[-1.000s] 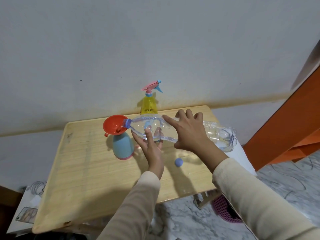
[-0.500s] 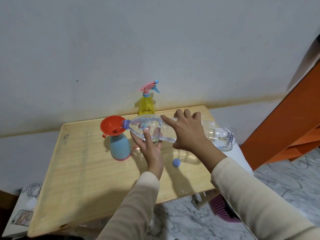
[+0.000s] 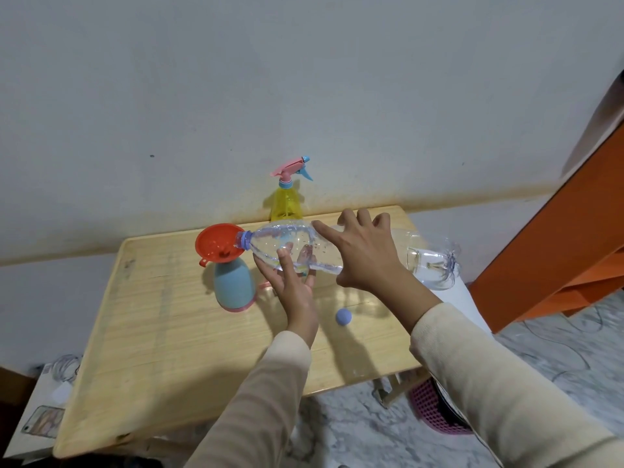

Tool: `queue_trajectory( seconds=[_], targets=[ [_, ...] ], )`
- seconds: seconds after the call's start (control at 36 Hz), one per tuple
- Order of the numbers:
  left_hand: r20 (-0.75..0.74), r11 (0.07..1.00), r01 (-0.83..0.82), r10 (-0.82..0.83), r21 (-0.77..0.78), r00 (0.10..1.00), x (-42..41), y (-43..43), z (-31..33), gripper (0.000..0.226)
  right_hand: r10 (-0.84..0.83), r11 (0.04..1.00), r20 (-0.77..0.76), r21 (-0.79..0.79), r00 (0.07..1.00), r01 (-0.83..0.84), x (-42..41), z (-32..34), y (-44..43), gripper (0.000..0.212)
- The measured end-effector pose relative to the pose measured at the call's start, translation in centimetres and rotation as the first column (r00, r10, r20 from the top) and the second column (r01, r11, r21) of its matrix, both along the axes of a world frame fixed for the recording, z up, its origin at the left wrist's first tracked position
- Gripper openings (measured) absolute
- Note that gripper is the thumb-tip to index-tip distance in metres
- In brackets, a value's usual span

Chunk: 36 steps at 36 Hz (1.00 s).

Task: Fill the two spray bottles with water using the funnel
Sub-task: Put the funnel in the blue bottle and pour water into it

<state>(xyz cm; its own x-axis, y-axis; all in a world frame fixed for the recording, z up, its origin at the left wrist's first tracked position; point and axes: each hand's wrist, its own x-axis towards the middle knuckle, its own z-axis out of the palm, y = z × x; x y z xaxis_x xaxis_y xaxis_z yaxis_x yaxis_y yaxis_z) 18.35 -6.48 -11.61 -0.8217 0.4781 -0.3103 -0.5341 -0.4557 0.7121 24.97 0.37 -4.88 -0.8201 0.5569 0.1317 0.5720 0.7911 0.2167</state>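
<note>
A clear plastic water bottle lies almost level above the wooden table, its open mouth over the red funnel. The funnel sits in the neck of a light blue spray bottle with no spray head on it. My right hand grips the water bottle's middle from above. My left hand props the bottle from below with its fingers. A little water lies in the bottle's lower side. A yellow spray bottle with a pink trigger head stands at the table's far edge by the wall.
A small blue bottle cap lies on the table near my right wrist. A pink basket stands on the marble floor under the table's right corner. Orange furniture rises at the right. A phone lies at the lower left.
The bottle stays tipped over the funnel with both hands in the same hold. The view has shifted slightly; nothing else has moved.
</note>
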Motion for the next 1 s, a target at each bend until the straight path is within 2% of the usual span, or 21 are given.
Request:
queue_trajectory(
  seconds=[0.47,0.58,0.67,0.86,1.0],
  targets=[
    [-0.097,1.0,0.005,-0.004,0.015,0.995,-0.5,0.1,-0.6,0.057,-0.04,0.997,-0.056,-0.067,0.998,0.036,0.2,-1.2,0.3,0.089],
    [-0.159,1.0,0.002,0.002,0.027,0.987,-0.4,0.0,-0.5,0.06,-0.071,0.991,-0.102,-0.122,0.992,0.058,0.7,-2.2,0.5,0.091],
    [-0.234,0.999,0.043,-0.046,-0.019,0.971,-0.4,0.1,-0.4,0.061,-0.106,0.979,-0.146,-0.187,0.984,0.077,1.3,-3.2,0.8,0.094],
    [-0.406,0.984,0.133,-0.17,-0.118,0.898,-0.2,1.8,-0.1,0.074,-0.25,0.909,-0.311,-0.401,0.917,0.112,3.5,-5.5,2.2,0.1],
    [-0.532,0.971,0.182,-0.236,-0.153,0.813,1.3,4.9,1.4,0.072,-0.36,0.856,-0.452,-0.508,0.816,0.096,5.6,-6.8,4.4,0.102]
  ],
)
